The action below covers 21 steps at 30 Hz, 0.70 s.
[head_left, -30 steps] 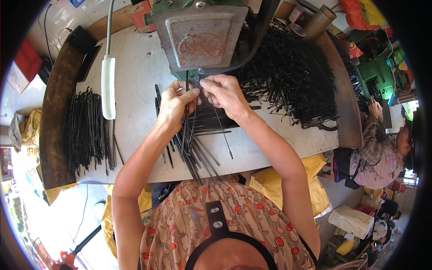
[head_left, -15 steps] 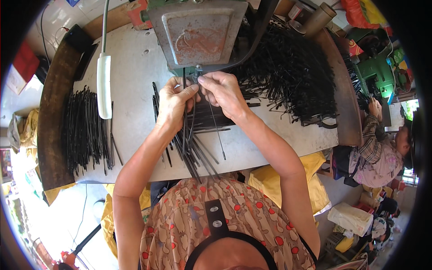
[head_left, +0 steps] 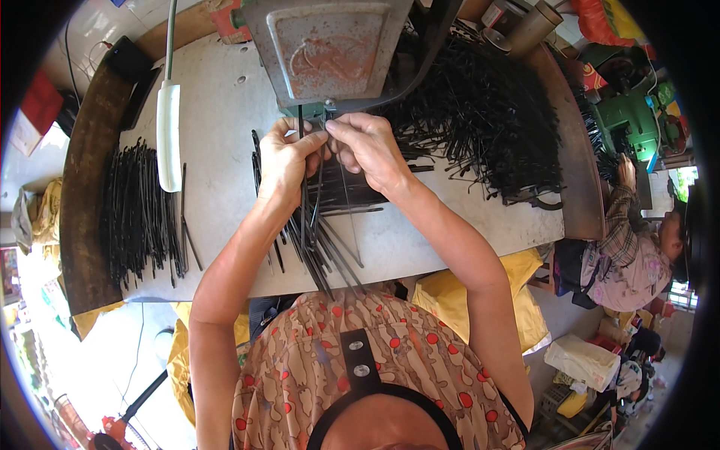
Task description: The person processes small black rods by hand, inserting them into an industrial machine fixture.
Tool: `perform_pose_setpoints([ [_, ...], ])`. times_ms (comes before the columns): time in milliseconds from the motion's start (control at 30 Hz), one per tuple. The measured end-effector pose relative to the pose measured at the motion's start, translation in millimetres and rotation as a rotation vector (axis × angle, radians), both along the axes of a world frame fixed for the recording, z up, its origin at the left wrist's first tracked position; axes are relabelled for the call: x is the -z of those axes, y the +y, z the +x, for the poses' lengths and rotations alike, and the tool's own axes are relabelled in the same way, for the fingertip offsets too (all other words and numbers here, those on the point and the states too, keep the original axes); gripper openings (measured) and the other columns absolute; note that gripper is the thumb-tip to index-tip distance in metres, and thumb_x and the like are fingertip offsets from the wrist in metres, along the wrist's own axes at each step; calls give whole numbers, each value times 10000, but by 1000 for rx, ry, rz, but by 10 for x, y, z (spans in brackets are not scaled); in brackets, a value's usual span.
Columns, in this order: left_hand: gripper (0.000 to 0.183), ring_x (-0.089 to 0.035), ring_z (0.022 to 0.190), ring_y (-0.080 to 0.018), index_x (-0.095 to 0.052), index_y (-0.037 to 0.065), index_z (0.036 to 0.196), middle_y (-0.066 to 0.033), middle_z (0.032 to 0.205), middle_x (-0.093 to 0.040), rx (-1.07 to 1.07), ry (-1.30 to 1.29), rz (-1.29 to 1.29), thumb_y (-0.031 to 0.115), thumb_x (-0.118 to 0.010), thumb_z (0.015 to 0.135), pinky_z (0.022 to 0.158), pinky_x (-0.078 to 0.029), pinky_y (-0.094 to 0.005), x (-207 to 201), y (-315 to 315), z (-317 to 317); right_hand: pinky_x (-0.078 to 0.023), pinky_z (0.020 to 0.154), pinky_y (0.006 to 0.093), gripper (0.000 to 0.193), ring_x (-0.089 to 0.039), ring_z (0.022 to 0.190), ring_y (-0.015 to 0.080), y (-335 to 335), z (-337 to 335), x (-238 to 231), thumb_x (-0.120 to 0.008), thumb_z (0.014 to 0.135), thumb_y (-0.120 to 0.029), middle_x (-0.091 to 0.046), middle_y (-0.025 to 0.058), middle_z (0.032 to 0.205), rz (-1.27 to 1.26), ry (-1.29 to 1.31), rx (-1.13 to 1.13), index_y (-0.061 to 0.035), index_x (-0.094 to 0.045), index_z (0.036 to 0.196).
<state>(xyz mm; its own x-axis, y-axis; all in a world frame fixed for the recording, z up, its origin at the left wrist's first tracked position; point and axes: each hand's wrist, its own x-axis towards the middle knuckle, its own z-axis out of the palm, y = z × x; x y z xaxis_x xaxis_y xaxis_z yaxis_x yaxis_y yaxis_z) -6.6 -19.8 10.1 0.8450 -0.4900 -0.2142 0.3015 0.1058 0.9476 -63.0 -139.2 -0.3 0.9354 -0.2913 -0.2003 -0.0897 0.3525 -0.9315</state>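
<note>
Black, thin metal rods are gathered in a loose bundle under the left hand, fanning out from the palm toward the near edge of the grey worktable. The bundle is gripped by the left hand with the fingers curled around it, the thumb pressed against the upper ends. One single rod is pinched upright between the fingertips of both hands, just in front of the rusty metal machine that stands directly beyond the knuckles. The right hand is closed in a pinch, thumb and forefinger brought together on the rod tips, touching the left hand's fingertips.

To the right of the right hand, a large tangled heap of black rods is spread across the table, reaching its curved brown edge. Well to the left of the left hand, a neater pile of rods is laid side by side, and between that pile and the hand a white tube lamp is seen on the table. Beneath the forearms, a patterned garment with red dots is visible. Far off to the right, another person in a checked sleeve is seated near a green machine.
</note>
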Motion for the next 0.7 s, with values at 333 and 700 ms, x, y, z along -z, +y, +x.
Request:
perform_pose_setpoints([
  [333, 176, -389, 396, -66, -450, 40, 832, -79, 581, -531, 18, -10, -9, 20, -602, 745, 355, -258, -181, 43, 23, 41, -311, 343, 186, 187, -452, 429, 76, -12, 4, -30, -535, 831, -147, -544, 90, 616, -91, 28, -32, 28, -561, 768],
  [700, 185, -394, 393, -69, -438, 18, 841, -72, 574, -522, 77, 39, 23, 17, -593, 739, 348, -265, -190, -40, 58, 99, -292, 333, 184, 166, -434, 420, 73, -5, 23, -47, -562, 813, -132, -519, 74, 617, 23, 36, -26, 22, -542, 754],
])
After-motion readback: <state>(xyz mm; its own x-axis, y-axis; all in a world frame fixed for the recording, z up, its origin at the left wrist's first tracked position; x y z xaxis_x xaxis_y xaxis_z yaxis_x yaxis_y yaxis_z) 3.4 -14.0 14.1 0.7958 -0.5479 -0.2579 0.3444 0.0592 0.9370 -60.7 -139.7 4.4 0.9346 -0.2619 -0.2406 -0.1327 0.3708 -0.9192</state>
